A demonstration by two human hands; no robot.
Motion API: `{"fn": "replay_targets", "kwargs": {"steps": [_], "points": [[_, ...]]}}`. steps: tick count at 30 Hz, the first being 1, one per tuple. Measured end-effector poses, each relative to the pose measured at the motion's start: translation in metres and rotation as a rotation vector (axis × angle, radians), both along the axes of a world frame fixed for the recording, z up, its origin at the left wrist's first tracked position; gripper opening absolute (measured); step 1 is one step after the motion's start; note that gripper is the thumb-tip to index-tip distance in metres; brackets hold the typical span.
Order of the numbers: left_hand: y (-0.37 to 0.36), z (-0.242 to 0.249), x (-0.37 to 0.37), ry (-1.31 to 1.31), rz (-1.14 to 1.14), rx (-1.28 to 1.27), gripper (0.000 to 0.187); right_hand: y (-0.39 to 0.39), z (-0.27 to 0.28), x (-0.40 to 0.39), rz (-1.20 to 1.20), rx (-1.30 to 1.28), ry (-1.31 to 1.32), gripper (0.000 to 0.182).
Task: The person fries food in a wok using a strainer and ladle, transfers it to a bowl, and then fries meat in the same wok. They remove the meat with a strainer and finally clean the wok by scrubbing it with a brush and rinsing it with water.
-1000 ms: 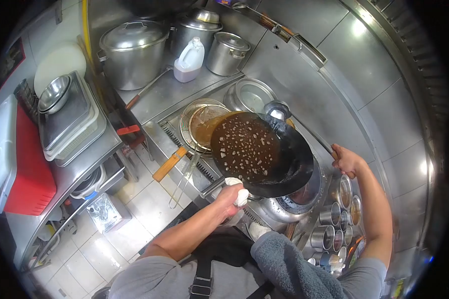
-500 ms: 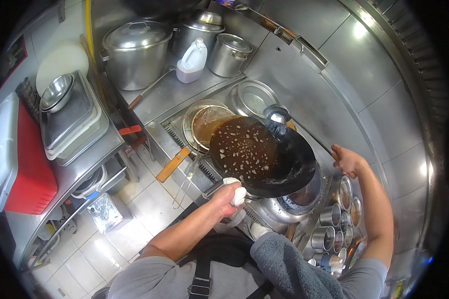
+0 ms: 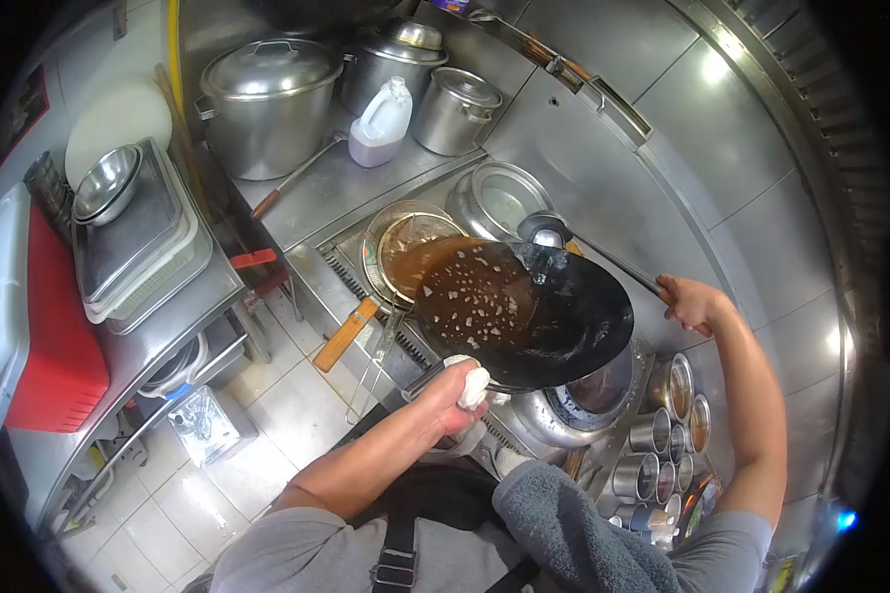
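My left hand (image 3: 447, 397) is closed on a white cloth (image 3: 474, 386) at the near edge of a black wok (image 3: 593, 321). The wok tilts to the left, with brown liquid (image 3: 475, 296) and pale bits in its left part. The liquid runs over the rim into a wire strainer (image 3: 398, 237). My right hand (image 3: 690, 304) is closed round the handle of a ladle (image 3: 544, 229), whose bowl is at the wok's far edge. What lies under the strainer is mostly hidden.
Behind stand a large lidded pot (image 3: 269, 109), a smaller pot (image 3: 455, 111) and a plastic jug (image 3: 380, 124). An open pot (image 3: 504, 198) is beyond the wok. Metal containers (image 3: 649, 433) stand at right. A red cooler (image 3: 64, 346) is at far left.
The wok is tilted further left and its liquid covers less of it. More liquid flows into the strainer. The ladle and my right hand have shifted slightly.
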State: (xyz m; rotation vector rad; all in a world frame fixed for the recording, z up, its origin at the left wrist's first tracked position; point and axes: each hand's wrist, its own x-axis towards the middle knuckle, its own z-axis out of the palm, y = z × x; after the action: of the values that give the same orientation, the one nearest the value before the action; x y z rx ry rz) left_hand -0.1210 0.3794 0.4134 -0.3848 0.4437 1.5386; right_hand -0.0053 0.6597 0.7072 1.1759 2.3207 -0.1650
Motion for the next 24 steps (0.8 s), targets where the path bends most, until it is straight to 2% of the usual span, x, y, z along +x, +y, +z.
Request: {"fn": "replay_targets", "kwargs": {"steps": [2,4,6,8,9,11,15,16,18,21,22,24], "points": [[0.001,0.008,-0.006,-0.019,0.002,0.021,0.014,-0.017,0.017,-0.027,-0.027,0.025,-0.112,0.07],[0.002,0.015,-0.013,-0.039,0.003,0.041,0.015,0.044,0.006,-0.022,0.052,0.009,-0.037,0.068],[0.008,0.018,-0.017,-0.192,0.017,0.055,0.017,0.071,0.012,-0.04,0.133,-0.004,0.038,0.067],[0.013,0.013,-0.021,-0.266,0.013,0.118,0.019,0.061,0.033,-0.079,0.184,0.065,-0.268,0.07],[0.016,0.01,-0.023,-0.339,0.011,0.18,0.021,0.047,0.041,-0.096,0.184,0.067,-0.269,0.07],[0.022,0.008,-0.026,-0.409,-0.02,0.234,0.023,0.01,0.057,-0.129,0.263,0.293,-0.4,0.066],[0.034,-0.011,-0.022,-0.597,-0.034,0.439,0.029,-0.033,0.07,-0.17,0.341,0.473,-0.446,0.06],[0.038,-0.02,-0.022,-0.598,-0.036,0.44,0.029,-0.031,0.071,-0.178,0.442,0.552,-0.483,0.058],[0.048,-0.04,-0.019,-0.59,-0.034,0.642,0.033,-0.032,0.073,-0.194,0.552,0.66,-0.517,0.055],[0.063,-0.076,-0.015,-0.539,-0.083,0.63,0.031,-0.063,0.077,-0.209,0.539,0.781,-0.481,0.056],[0.066,-0.083,-0.012,-0.466,-0.078,0.648,0.031,-0.066,0.079,-0.204,0.526,0.774,-0.467,0.056],[0.063,-0.09,-0.009,-0.48,-0.074,0.674,0.03,-0.074,0.079,-0.201,0.559,0.855,-0.417,0.06]]}}
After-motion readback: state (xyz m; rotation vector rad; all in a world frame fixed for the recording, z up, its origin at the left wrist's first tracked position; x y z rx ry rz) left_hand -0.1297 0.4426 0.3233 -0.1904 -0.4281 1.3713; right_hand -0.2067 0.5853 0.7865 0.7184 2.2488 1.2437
